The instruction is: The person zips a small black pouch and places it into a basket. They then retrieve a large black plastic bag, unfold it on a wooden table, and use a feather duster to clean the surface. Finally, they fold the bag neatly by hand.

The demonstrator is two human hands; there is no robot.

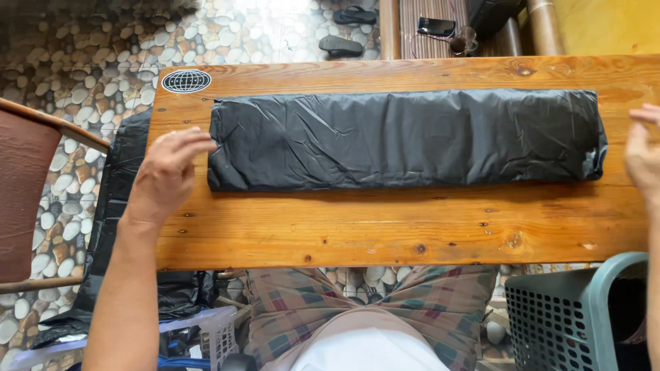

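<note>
A black plastic bag (405,137) lies flat on the wooden table (385,227), folded into a long, narrow strip that runs almost the whole width of the board, nearer the far edge than the near one. Its long edges look fairly straight and the layers sit flat, though the surface is creased all over (thin film rarely lies smooth).

The left hand (165,175) rests open at the strip's left end, fingers spread, fingertips just touching or just short of the bag's left edge; I cannot tell which. It grasps nothing. The right hand (643,158) is only partly in view at the frame's right edge, just beside the bag's right end, fingers loosely extended and nothing visibly held; whether it touches the plastic I cannot tell.

Judging from how things lie, the lengthwise folding looks done: the bag is already reduced to one tidy band. What seems left is to shorten that band end to end, and with a hand at each end, neither has yet taken hold.

More black plastic (113,227) hangs off the table's left side toward the pebble floor (75,75). A teal slotted basket (577,316) stands at lower right, a pale crate (206,330) at lower left, a brown chair (27,199) at far left.
</note>
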